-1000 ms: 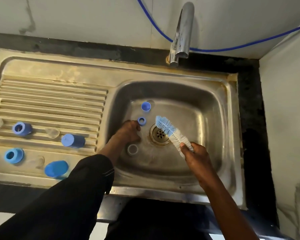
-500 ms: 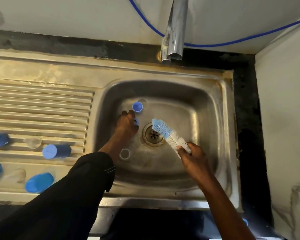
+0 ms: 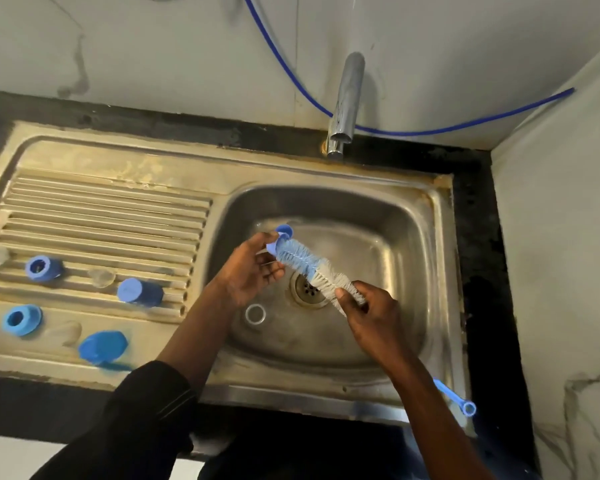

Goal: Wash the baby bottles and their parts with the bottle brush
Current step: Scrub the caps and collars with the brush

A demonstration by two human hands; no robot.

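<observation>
The small blue plastic ring [image 3: 273,249] looks light and stiff, and is likely slippery when wet. It is best pinched by its outer rim, leaving the hole free; the left hand [image 3: 252,271] seems to do just that, thumb and curled fingertips pinching it above the basin, at about 10 o'clock of the round steel drain [image 3: 307,289]; the right hand [image 3: 369,315] is wrapped tight round the blue-and-white bristled bottle brush [image 3: 303,263], whose springy tip meets the ring; a clear plastic ring [image 3: 255,314] lies at 8 o'clock of the drain — untouched.
</observation>
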